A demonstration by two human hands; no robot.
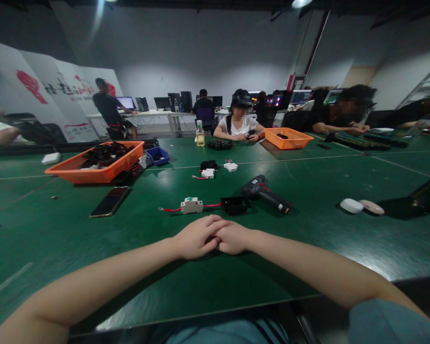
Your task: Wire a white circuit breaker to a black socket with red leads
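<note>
My left hand [199, 236] lies over my right hand [234, 237] on the table, its fingers closed across the right hand's curled fingers. Part of the right hand's fingers is hidden beneath. No tool or part shows in either hand. Just beyond them sits a white circuit breaker [191, 205] with a green mark and red wires. One wire ends in a ring terminal [161, 209]; the other runs to a black plastic box [235, 205]. A black cordless drill [267, 193] lies on its side to the right of that box.
On the green table [146, 282] are a phone [110, 201], an orange basket [93, 177] of black parts, a blue bin [157, 155], more breakers [208, 173] and two small cases [351, 206]. Opposite, a person [238, 125] sits near a bottle [200, 135] and another orange basket [288, 142].
</note>
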